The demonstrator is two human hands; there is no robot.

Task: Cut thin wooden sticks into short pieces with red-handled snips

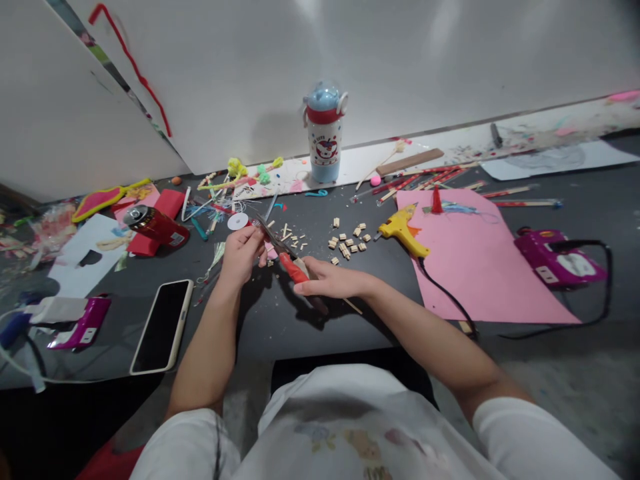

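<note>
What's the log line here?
right hand: grips red-handled scissors | left hand: at blade tips, held item unclear | wooden pieces: loose on table | glue gun: partly on pink sheet

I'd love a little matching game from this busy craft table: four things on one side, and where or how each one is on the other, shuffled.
Things:
1. Glue gun
2. Phone
3. Bottle
4. Red-handled tool

Where or how:
A. Standing upright near the white wall
B. Held in the right hand
C. Yellow, at the edge of the pink paper
D. Lying flat near the front edge of the table

Pairs: 1-C, 2-D, 3-A, 4-B
</note>
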